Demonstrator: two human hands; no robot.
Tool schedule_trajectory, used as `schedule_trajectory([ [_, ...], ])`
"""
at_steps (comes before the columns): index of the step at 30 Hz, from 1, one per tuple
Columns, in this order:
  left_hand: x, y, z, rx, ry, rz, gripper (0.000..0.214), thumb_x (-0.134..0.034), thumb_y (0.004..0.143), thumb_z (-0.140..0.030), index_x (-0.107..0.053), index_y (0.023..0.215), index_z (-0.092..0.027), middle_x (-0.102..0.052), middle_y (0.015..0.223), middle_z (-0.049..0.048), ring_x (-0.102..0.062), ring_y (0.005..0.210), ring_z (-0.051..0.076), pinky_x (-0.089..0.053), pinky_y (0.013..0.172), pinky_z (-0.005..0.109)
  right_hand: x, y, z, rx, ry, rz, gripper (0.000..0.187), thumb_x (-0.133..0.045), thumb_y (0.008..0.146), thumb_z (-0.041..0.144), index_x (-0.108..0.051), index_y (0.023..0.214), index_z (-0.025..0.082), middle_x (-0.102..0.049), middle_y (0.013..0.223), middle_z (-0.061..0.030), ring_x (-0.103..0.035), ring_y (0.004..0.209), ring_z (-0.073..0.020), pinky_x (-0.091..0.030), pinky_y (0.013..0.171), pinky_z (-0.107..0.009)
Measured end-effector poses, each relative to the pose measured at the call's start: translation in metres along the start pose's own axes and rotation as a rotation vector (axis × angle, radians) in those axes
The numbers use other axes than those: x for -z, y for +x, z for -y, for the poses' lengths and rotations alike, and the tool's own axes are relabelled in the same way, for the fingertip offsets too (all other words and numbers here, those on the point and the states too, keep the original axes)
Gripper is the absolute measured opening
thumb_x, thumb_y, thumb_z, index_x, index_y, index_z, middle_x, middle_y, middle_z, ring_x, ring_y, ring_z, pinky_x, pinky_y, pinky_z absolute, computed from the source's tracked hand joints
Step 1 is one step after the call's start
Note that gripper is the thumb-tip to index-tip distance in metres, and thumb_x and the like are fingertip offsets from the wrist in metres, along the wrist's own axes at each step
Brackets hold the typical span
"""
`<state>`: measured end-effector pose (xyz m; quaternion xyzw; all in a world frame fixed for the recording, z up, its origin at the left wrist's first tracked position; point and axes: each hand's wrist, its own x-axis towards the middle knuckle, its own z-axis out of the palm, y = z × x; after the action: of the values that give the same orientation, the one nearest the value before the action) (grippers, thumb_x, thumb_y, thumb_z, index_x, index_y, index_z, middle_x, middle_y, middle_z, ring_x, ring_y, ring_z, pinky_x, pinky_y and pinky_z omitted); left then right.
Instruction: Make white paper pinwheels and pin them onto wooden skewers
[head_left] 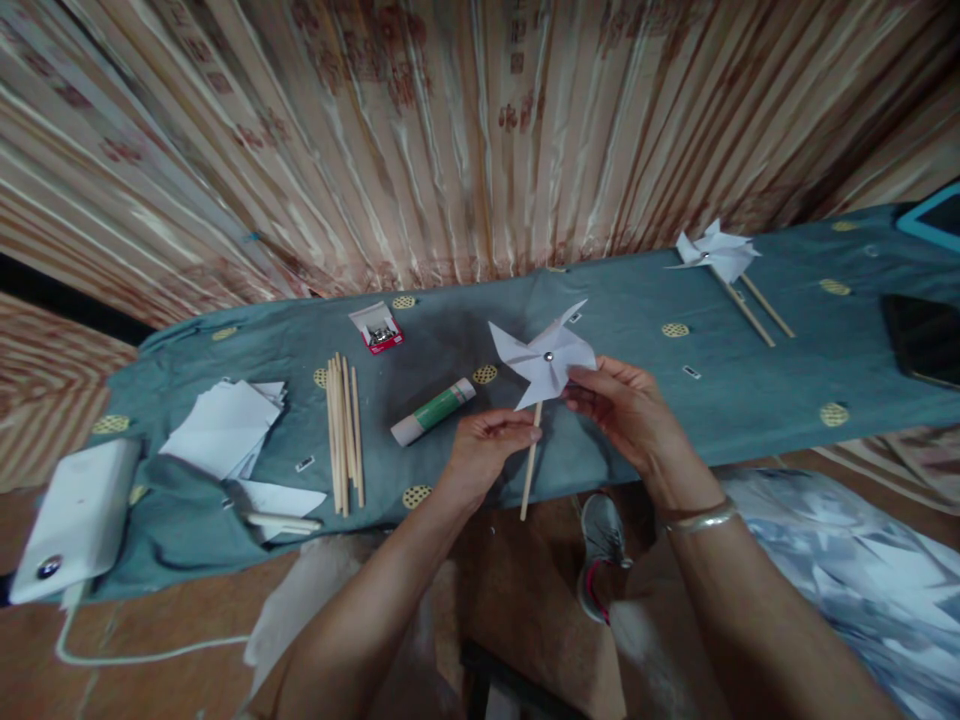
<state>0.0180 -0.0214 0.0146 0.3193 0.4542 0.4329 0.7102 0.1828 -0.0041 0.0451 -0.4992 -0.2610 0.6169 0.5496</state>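
Observation:
A white paper pinwheel [546,362] with a silver pin at its centre is held up in front of me on a thin wooden stick [529,470]. My left hand [491,445] pinches this stick just below the paper blades. At the pinwheel's lower right blade, the thumb and fingers of my right hand [615,400] are closed on the paper. A glue stick [433,412] with a green label lies left of the pinwheel, close to my left hand. Behind it sits a small open red-and-white box [381,333] of metal pins.
Several wooden sticks [345,435] and a stack of white paper [223,430] lie to the left on the green cloth [622,300]. Finished pinwheels [716,255] rest at the back right. A white power bank [79,520] with a cable and a dark phone [924,338] occupy opposite ends.

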Motion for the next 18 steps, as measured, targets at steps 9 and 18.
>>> schedule_trajectory([
  [9,-0.0008,-0.0018,-0.0026,-0.021,0.011,-0.008,0.019,-0.084,0.050,-0.023,-0.076,0.067,-0.017,-0.071,0.064,-0.0008,-0.060,0.061,0.010,-0.049,0.070,0.024,-0.0017,-0.0011,-0.0042,0.000,-0.026,0.037,0.031,-0.092,0.047,0.035,-0.072,0.065,0.018,-0.071,0.060,-0.0001,-0.064,0.054,-0.0080,-0.052,0.050,-0.014],
  [18,-0.0001,-0.0005,-0.0023,-0.034,0.011,-0.005,0.019,-0.085,0.051,-0.023,-0.076,0.066,-0.017,-0.070,0.063,-0.0006,-0.059,0.061,0.010,-0.049,0.070,0.025,-0.0046,-0.0020,-0.0062,-0.014,-0.038,0.055,0.032,-0.092,0.048,0.035,-0.075,0.071,0.018,-0.071,0.061,-0.0001,-0.062,0.055,-0.0080,-0.051,0.050,-0.015],
])
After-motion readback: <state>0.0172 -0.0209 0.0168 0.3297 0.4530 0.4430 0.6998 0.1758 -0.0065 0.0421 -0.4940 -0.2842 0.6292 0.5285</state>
